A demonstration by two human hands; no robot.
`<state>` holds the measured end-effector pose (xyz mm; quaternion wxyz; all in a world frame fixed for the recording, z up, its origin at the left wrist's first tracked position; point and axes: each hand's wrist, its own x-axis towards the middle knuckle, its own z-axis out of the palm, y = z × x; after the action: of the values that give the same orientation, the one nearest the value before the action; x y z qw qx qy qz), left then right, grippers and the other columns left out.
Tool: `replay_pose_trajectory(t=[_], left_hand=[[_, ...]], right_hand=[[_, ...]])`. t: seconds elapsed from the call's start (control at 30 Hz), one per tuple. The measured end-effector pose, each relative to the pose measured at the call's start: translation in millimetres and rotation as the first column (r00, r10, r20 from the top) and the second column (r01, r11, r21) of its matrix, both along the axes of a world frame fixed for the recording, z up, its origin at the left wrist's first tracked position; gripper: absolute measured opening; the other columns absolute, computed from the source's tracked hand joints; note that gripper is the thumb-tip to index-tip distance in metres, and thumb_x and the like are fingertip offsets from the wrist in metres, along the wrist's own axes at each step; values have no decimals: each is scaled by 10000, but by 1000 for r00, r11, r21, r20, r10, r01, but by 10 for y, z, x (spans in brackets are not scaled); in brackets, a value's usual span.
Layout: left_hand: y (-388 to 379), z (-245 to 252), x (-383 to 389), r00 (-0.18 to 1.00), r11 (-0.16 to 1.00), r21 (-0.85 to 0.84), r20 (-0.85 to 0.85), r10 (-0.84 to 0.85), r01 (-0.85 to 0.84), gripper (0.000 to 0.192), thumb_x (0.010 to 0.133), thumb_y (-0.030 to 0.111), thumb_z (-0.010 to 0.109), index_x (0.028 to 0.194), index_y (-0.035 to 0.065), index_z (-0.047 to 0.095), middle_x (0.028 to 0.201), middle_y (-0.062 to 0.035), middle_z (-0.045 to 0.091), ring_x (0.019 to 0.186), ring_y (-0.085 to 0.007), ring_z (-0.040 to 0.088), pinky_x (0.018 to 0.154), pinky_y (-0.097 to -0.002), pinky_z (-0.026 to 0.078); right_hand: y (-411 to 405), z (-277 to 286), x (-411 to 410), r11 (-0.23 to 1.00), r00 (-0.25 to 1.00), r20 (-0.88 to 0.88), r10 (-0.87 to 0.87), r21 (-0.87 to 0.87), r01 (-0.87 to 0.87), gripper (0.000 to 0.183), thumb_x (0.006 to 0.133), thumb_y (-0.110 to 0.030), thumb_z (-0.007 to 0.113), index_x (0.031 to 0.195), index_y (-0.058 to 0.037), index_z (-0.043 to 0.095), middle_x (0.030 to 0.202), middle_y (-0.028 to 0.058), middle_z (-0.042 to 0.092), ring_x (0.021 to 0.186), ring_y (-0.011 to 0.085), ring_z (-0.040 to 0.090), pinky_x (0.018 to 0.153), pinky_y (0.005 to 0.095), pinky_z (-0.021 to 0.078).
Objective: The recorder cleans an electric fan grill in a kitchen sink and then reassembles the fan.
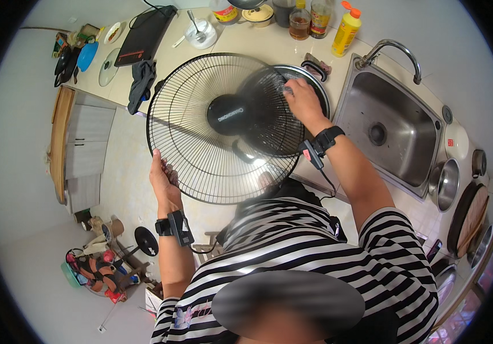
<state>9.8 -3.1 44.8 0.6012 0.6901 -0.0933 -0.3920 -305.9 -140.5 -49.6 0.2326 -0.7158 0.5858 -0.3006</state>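
Note:
My left hand grips the lower left rim of a round black wire fan grille, thumb on its upper face. The grille is tilted and bears a Changhong badge at its hub. Under its right part lies a wide metal pan with black loop handles, and wet dark wires show over it. My right hand is at the grille's right edge, above the pan. Its fingers are bent on a small greyish scrubber, mostly hidden by them.
A steel sink with a curved faucet is on the right. Behind the pan stand a yellow squeeze bottle and other bottles. An induction cooker, a grey cloth and a glass lid lie to the left.

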Motion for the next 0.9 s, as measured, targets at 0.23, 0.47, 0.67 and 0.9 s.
replay_pose_trajectory(t=[0.23, 0.47, 0.67, 0.9], left_hand=[[94, 54, -113, 999, 998, 52, 22, 39, -40, 330, 820, 377, 627, 670, 161, 428, 512, 92, 306, 402, -24, 225, 383, -190, 178], [74, 107, -165, 997, 999, -8, 56, 49, -48, 330, 812, 350, 651, 671, 158, 422, 504, 103, 316, 403, -14, 251, 383, -175, 207], [127, 40, -151, 999, 999, -12, 11, 41, -41, 317, 825, 324, 641, 698, 166, 397, 521, 98, 337, 388, -13, 248, 369, -166, 205], [86, 75, -236, 998, 999, -36, 59, 11, -9, 327, 831, 312, 634, 684, 185, 371, 515, 100, 308, 393, -10, 231, 359, -177, 186]], right_hand=[[308, 351, 401, 989, 989, -45, 143, -43, -145, 184, 830, -194, 524, 944, -52, 494, 989, 130, 511, 930, 343, 513, 752, 466, 459], [177, 200, 245, 998, 994, -91, 67, 22, -66, 179, 829, -178, 516, 963, -61, 499, 1006, 143, 525, 943, 346, 536, 753, 459, 459], [184, 341, 418, 989, 988, -50, 143, -20, -144, 186, 858, -194, 494, 986, -60, 477, 1006, 134, 527, 909, 355, 548, 748, 451, 457], [49, 272, 244, 990, 984, -130, 121, 93, -109, 187, 855, -193, 500, 988, -63, 480, 1033, 141, 536, 922, 355, 548, 763, 442, 453]])
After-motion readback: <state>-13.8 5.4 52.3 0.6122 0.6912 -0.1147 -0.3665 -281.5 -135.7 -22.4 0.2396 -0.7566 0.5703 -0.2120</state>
